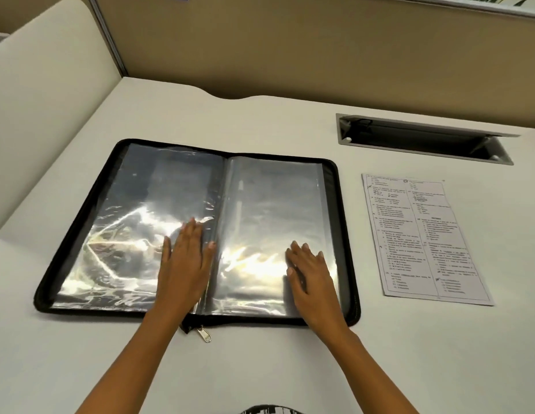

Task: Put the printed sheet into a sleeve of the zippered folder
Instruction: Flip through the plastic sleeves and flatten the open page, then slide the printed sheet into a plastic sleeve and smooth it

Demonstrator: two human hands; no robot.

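Printed sheet (426, 237): text illegible.

Open folder (197, 231) flat on desk (290, 369); sheet (421, 237) right of it, apart; cable tray (424, 138) behind sheet; hands (185, 258) on folder.

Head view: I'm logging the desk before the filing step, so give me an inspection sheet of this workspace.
Surface: pale desk, flat, mostly bare.
Job's things: zippered folder lies open flat with its clear sleeves showing; printed sheet lies on the desk to its right, apart from it and not yet in a sleeve.
Clutter: nothing seen.
Hands: left hand flat on the left page beside the spine; right hand flat on the right page; neither holds anything.
Cables: none on the desk; the open cable hatch is too dark inside to tell.
Surroundings: tan partition panel behind, cream panel on the left.
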